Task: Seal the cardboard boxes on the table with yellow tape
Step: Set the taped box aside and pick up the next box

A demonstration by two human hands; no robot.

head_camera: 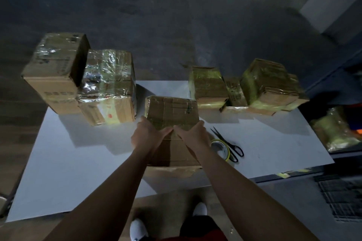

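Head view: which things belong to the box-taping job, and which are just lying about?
Job: middle box, pressed by left hand and right hand; yellow tape roll; scissors; left boxes; right boxes.
Lying about: wrapped bundle off the table; tape scraps at its edge.

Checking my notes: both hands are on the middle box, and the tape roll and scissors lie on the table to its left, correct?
Wrong side. The head view shows the left hand and right hand on the middle box, but the tape roll and scissors lie on the table to its right.
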